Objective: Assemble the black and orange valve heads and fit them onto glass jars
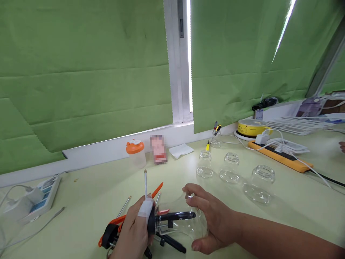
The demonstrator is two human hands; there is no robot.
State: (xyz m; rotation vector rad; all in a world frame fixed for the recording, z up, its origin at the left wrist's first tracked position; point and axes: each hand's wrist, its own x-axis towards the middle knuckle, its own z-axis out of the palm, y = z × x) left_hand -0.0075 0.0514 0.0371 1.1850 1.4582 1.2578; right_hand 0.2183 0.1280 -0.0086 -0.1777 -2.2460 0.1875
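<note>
My right hand (pixel 212 219) is wrapped round a clear jar (pixel 185 207) that lies on its side in the air, its mouth pointing left. My left hand (pixel 136 226), with white tape on a finger, grips a black lid (pixel 152 220) at the jar's mouth. A dark tube (pixel 179 216) reaches from the lid into the jar. Whether the lid is seated on the neck I cannot tell. Under and beside my left hand lie more black lid parts (pixel 110 235) with orange levers and metal rods, partly hidden by the hand. Another black tube (pixel 172 241) lies below the jar.
Three clear jars (pixel 230 168) stand upright to the right. Behind are an orange-lidded cup (pixel 135 154), a white paper (pixel 181 150) and a small glass holding tools (pixel 216 136). Power strips (pixel 280 154) with cables lie on both sides. Another person's fingers (pixel 342 146) show far right.
</note>
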